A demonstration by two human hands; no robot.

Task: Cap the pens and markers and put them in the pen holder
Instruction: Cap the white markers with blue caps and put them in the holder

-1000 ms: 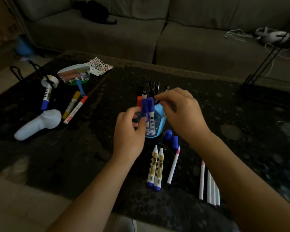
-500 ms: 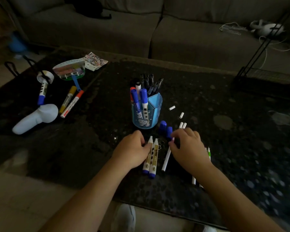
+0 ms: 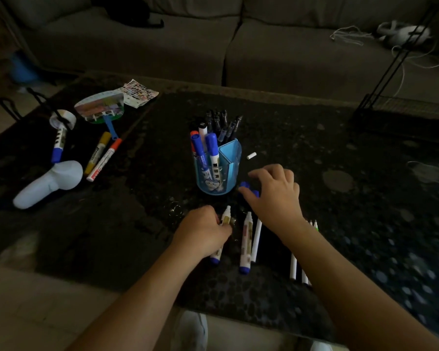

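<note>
Blue plastic pen holder (image 3: 221, 171) stands upright near the centre of a dark speckled table (image 3: 137, 224); it holds two blue-capped markers, one red-capped and a bunch of dark pens. Left hand (image 3: 203, 231) just in front of the holder, fingers curled round an uncapped marker (image 3: 226, 215), white tip pointing toward the holder, blue butt end showing below the palm. Second uncapped marker (image 3: 246, 239) lies flat just to its right, a thin white pen (image 3: 256, 236) close alongside. Right hand (image 3: 276, 196) beside the holder's base on the right, fingers bent and spread over two loose blue caps (image 3: 245, 184); thumb tip against one cap, but whether it has hold of either cannot be told. Small white cap (image 3: 251, 155) lies apart, right of the holder. More thin pens (image 3: 293, 267) partly under the right forearm. Far left: yellow-capped marker (image 3: 98, 153) and red-capped marker (image 3: 104, 160) side by side
</note>
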